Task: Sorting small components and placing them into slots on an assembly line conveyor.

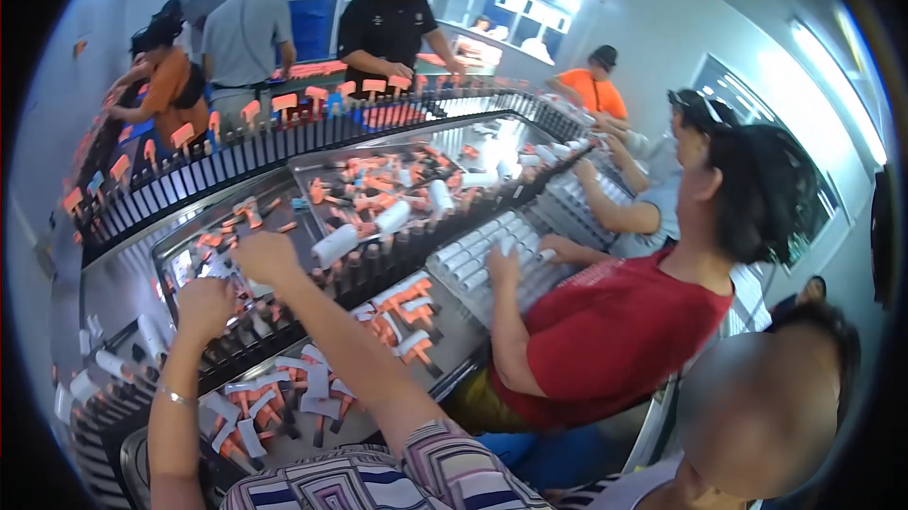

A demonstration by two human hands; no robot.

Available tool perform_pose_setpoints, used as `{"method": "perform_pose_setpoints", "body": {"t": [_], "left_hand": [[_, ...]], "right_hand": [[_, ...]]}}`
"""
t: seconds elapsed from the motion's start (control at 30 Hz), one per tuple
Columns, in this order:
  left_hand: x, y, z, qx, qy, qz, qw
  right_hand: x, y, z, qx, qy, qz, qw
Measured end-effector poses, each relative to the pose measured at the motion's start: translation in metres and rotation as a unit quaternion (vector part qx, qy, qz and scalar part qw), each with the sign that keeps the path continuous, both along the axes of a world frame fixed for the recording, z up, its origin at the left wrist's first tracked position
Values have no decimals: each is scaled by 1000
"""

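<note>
Over steel bench (132,283) w/ black conveyor racks (284,146), both hands reached out: left hand (203,307) fisted, contents hidden; right hand (265,255) curled beside white tube (336,245); co-workers' hands blurred.

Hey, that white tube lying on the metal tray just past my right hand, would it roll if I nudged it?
Probably. The white tube looks round and lies on its side on the smooth metal tray, so a sideways nudge would likely roll it. It looks like light plastic, easy to lift. The scattered orange caps nearby might stop it.
</note>
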State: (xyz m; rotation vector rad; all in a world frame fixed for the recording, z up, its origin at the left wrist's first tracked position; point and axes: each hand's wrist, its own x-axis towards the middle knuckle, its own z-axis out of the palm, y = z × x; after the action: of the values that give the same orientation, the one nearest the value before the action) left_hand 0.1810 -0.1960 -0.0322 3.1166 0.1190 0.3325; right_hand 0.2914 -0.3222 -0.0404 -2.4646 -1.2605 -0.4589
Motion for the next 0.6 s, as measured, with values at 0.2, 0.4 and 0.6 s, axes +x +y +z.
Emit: {"method": "perform_pose_setpoints", "body": {"t": [0.2,0.4,0.6], "left_hand": [[-44,46,-1,7,-20,56,998],[-90,96,6,-8,-13,52,999],[-128,144,7,-7,-19,64,998]], "right_hand": [[-46,54,9,-7,123,-47,991],[-99,101,16,-35,140,-5,989],[-135,154,13,-39,115,-17,992]]}}
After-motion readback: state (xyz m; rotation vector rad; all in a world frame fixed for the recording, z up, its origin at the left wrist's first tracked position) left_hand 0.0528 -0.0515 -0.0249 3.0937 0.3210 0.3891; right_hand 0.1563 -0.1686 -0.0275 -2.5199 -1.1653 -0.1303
